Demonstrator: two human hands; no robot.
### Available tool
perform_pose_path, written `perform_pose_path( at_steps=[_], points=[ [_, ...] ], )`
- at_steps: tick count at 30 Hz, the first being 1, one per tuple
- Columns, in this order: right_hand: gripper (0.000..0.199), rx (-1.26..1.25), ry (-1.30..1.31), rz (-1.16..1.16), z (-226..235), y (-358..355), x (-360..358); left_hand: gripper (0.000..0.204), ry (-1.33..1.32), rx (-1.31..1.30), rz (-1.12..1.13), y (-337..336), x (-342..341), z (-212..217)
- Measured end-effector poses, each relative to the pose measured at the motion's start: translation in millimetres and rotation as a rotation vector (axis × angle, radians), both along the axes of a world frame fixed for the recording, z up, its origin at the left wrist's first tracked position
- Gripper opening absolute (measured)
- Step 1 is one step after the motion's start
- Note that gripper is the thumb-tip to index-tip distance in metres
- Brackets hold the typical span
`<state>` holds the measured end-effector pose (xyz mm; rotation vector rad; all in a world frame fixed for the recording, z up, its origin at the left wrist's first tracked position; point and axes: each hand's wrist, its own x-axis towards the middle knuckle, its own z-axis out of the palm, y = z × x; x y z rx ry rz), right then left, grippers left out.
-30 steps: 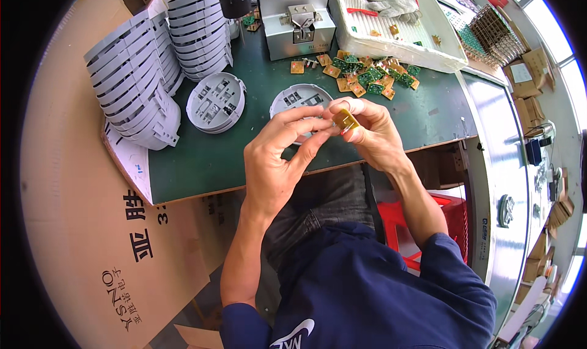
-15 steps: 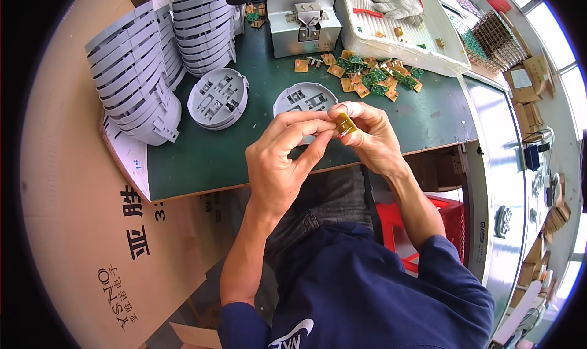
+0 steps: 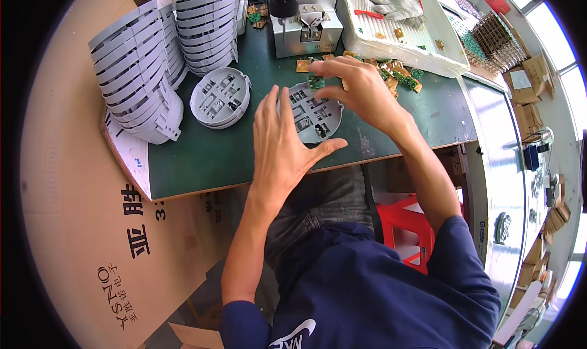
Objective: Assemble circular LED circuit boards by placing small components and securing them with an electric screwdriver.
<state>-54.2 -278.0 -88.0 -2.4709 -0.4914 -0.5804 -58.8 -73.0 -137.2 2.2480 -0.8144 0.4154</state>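
A round grey plastic base [image 3: 313, 118] with moulded slots lies on the green table mat [image 3: 202, 153]. My right hand [image 3: 358, 92] pinches a small green circuit board [image 3: 315, 81] just above the far side of that base. My left hand [image 3: 284, 144] hovers with its fingers spread at the near left rim of the base, thumb along its front edge, holding nothing.
A second round grey base [image 3: 221, 97] lies to the left. Tall stacks of grey bases [image 3: 147, 61] stand at the far left. Loose small circuit boards [image 3: 397, 77] are scattered behind my right hand, by a white tray [image 3: 397, 25] and a small metal machine [image 3: 306, 28]. Red stool [image 3: 406, 217] below.
Both hands were together above my lap around a small board. They have reached forward to the base on the mat; my left hand has let go and spread open.
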Motion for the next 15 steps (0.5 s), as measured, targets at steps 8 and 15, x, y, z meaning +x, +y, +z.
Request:
perform_pose_path(
  at_steps=[8, 15],
  points=[
    [0.038, -0.15, 0.025, 0.177, -7.6, 6.1, 25.0, 0.104, 0.088, -0.09, -0.03, -1.4, 4.0, -3.8],
    [0.036, -0.074, 0.258, 0.201, 2.3, 5.2, 29.1, 0.103, 0.11, -0.076, -0.045, 4.9, 7.5, -3.3]
  ],
)
